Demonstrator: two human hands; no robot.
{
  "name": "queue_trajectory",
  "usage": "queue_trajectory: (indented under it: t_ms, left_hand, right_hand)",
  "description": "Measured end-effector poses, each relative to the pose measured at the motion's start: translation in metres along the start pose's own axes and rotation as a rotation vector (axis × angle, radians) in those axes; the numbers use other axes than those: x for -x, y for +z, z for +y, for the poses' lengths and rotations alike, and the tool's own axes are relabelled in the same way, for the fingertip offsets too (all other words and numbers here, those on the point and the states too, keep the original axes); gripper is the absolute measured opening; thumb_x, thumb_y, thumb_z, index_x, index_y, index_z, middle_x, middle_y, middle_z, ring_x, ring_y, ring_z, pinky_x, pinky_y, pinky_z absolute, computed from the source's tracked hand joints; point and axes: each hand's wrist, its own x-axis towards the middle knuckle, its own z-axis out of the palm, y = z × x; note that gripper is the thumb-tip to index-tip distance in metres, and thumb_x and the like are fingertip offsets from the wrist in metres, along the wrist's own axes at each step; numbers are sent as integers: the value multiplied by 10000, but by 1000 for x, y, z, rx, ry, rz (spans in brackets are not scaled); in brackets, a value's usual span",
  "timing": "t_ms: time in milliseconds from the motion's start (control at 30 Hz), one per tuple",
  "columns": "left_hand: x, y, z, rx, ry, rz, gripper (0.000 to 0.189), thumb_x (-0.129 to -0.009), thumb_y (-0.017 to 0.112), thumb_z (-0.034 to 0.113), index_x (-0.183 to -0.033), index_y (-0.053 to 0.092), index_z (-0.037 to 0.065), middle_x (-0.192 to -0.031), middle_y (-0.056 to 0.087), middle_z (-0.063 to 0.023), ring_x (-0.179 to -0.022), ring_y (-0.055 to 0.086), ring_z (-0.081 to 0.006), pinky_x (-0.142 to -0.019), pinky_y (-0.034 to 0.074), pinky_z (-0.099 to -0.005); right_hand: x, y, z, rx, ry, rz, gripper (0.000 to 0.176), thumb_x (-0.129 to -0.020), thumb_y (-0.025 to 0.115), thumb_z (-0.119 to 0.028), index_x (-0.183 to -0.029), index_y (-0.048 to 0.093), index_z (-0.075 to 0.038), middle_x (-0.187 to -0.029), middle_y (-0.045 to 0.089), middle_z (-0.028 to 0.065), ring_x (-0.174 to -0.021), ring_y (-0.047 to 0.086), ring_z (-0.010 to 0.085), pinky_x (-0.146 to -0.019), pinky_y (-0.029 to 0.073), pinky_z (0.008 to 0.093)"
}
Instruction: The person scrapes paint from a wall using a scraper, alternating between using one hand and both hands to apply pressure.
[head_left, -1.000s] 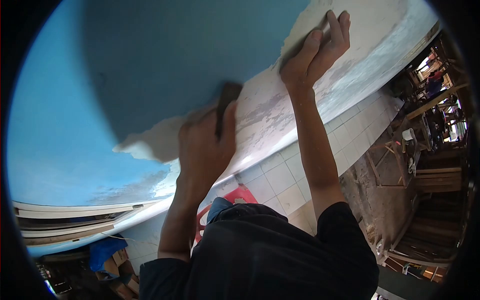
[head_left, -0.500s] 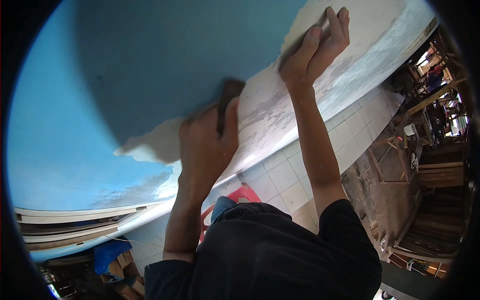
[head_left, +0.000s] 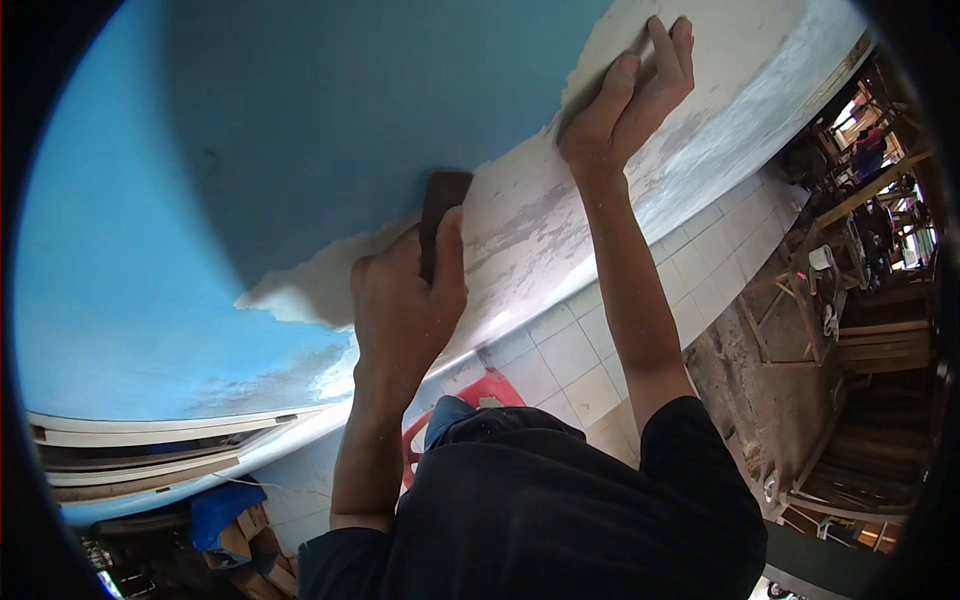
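Note:
My left hand is closed around a dark, flat block with a squared end; the thumb lies along its side and the other fingers are mostly hidden behind the hand. The block is at the ragged border between the blue paint and the pale, patchy bare strip of the wall. Higher and to the right, my right hand rests against the pale part of the wall, thumb and fingers apart, with nothing in it.
Below the wall lies a white tiled floor with a red plastic chair. White slatted frame sits low on the left, near a blue bag and cardboard boxes. Wooden frames and stacked planks stand on the right.
My left hand and the dark block have shifted slightly left and down along the paint border. The right hand stays nearly in place on the wall.

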Motion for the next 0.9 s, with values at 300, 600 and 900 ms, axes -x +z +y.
queue_trajectory:
  t_ms: [300,600,900]
  left_hand:
    - [-10,11,2,17,50,-41,381,-933,605,269,-671,597,-9,-540,564,-160,-462,553,-306,-465,413,-383]
    - [-11,7,4,-27,101,-53,388,-951,582,307,-724,627,-3,-525,580,-107,-464,580,-227,-475,444,-348]
    - [-10,6,7,-67,146,-32,394,-959,585,324,-731,632,7,-504,587,-84,-434,599,-157,-451,456,-299]
  right_hand:
    - [1,-3,1,48,-12,-14,400,-1005,312,-107,-1338,369,106,-1463,248,290,-1398,233,406,-1144,240,499]
    - [-4,-10,-8,197,-48,-58,453,-997,330,-251,-1327,372,56,-1412,289,275,-1373,243,410,-1112,239,518]
    - [-4,-11,-13,161,-28,-59,447,-998,340,-236,-1322,367,70,-1419,273,295,-1380,229,425,-1115,231,520]
